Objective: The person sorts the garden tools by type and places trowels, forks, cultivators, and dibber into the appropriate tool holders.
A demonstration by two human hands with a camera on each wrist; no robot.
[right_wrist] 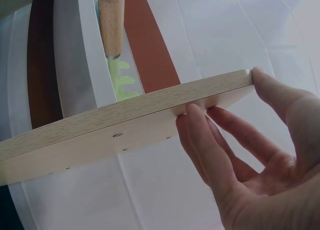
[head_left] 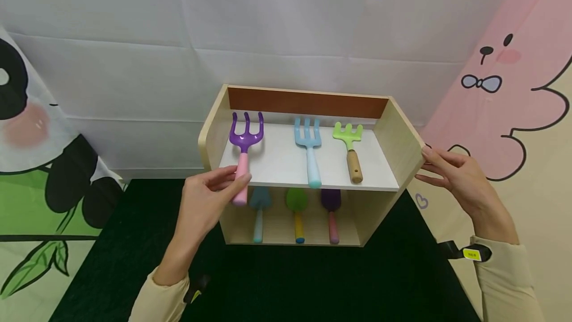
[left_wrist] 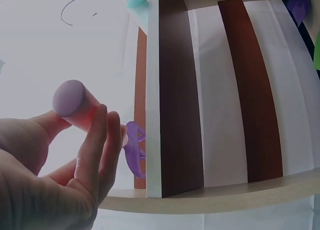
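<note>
A purple garden hand fork [head_left: 247, 139] with a pink handle is held in my left hand [head_left: 210, 202], thumb and fingers around the handle's lower part. Its prongs point to the back over the left end of the white upper shelf [head_left: 281, 163] of a small wooden rack [head_left: 308, 91]. In the left wrist view the pink handle [left_wrist: 75, 102] shows end-on. My right hand [head_left: 464, 183] touches the rack's right side panel [right_wrist: 125, 109], thumb at its edge and fingertips against its outer face. A light blue fork [head_left: 311, 155] and a green fork [head_left: 350, 150] with a wooden handle lie on the upper shelf.
Three small trowels stand on the lower level: a blue one [head_left: 259, 202], a green one [head_left: 297, 205] with a yellow handle, and a purple one [head_left: 331, 205]. The rack stands on a dark green surface [head_left: 313, 282] before a white cloth wall [head_left: 286, 29].
</note>
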